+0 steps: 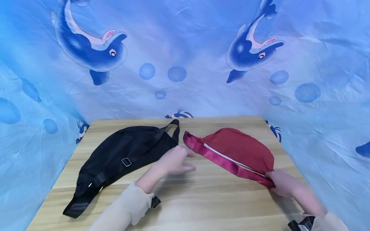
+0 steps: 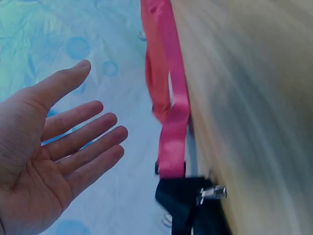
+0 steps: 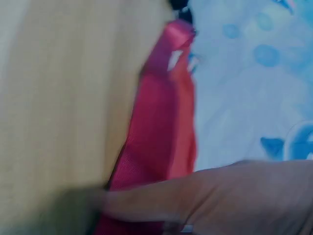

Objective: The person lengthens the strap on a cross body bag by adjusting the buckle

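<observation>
A red waist bag (image 1: 240, 147) with a pinkish-red strap (image 1: 216, 160) lies at the right of the table. My right hand (image 1: 284, 183) pinches the bag's near right end; in the right wrist view the thumb of that hand (image 3: 210, 200) lies across the strap (image 3: 151, 132). My left hand (image 1: 173, 160) hovers over the table between the two bags, fingers extended and nothing held. The left wrist view shows this hand (image 2: 54, 152) spread beside the red strap (image 2: 173, 147), apart from it. A black waist bag (image 1: 124, 150) lies left of it, its buckle facing up.
The wooden table (image 1: 202, 208) has a blue cloth backdrop (image 1: 190, 41) with printed dolphins behind it and at both sides. The black bag's strap end (image 1: 78, 205) reaches toward the table's left edge.
</observation>
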Demonstrator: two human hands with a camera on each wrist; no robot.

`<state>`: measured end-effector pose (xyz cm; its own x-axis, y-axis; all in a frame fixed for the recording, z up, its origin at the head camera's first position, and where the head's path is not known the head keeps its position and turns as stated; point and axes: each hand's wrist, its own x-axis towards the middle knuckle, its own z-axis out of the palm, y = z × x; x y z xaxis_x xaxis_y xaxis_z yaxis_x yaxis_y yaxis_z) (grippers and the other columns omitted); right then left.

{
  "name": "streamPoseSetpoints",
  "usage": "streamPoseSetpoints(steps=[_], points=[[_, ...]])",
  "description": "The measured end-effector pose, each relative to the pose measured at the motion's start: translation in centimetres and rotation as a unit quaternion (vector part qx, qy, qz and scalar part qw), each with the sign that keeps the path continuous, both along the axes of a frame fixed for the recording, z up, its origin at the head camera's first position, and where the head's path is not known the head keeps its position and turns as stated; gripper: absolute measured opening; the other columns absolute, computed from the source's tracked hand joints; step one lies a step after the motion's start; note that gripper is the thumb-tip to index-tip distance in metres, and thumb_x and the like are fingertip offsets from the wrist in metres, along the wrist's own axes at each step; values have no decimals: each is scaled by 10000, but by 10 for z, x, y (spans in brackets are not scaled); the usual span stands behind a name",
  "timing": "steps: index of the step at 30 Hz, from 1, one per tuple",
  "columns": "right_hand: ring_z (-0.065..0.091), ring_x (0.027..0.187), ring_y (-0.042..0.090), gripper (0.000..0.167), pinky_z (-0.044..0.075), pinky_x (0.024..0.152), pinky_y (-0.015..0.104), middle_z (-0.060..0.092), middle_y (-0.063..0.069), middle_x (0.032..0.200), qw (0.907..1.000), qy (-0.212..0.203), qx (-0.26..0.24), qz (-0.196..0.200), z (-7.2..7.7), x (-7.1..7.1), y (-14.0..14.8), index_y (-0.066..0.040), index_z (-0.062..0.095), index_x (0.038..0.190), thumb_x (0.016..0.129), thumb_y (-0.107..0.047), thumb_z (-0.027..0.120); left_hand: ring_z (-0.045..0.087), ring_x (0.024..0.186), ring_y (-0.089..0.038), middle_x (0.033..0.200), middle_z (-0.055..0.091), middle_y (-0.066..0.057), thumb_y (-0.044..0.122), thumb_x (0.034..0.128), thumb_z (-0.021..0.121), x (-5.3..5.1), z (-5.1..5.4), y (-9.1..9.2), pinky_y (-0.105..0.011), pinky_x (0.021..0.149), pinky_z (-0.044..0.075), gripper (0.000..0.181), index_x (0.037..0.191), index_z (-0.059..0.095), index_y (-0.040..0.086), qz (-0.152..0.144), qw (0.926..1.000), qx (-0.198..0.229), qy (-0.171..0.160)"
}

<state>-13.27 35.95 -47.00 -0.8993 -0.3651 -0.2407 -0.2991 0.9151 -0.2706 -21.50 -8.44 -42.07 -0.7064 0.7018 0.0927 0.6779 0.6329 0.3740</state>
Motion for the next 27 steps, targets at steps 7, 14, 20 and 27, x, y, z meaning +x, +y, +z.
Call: streamPoseSetpoints(steps=[7,14,20,27], points=[[558,657,-10,168,473,596,199,627,-107,763,9620,384,-2512,997,25,-4,-12,-238,676,1056,1048,-72,659,599,1408,-182,1516,636,-21,491,873,872,18,-7,67,-315,1137,535,797,1537,568,173,-499,9974,-61,520],[630,811,55,255,532,674,216,708,-85,922,9382,958,-3189,938,24,-15,-59,-199,691,1172,991,-22,721,689,1243,-67,1338,749,48,502,897,846,36,-25,133,-231,1181,467,651,1430,668,174,-767,9799,829,1645],[643,804,75,499,521,678,209,695,-60,953,9269,1529,-3380,565,25,-8,-57,-121,642,1242,826,34,868,726,1023,-28,1127,804,57,339,944,818,31,-27,125,-85,943,537,398,1305,777,176,-529,9793,1009,1671],[521,784,9,523,446,610,190,646,-104,912,9259,3075,-2180,231,38,-22,-89,-224,739,1115,675,-159,1015,698,929,-28,1067,787,43,330,894,832,9,-16,95,-82,843,507,420,1279,789,169,-285,9777,1484,1457]])
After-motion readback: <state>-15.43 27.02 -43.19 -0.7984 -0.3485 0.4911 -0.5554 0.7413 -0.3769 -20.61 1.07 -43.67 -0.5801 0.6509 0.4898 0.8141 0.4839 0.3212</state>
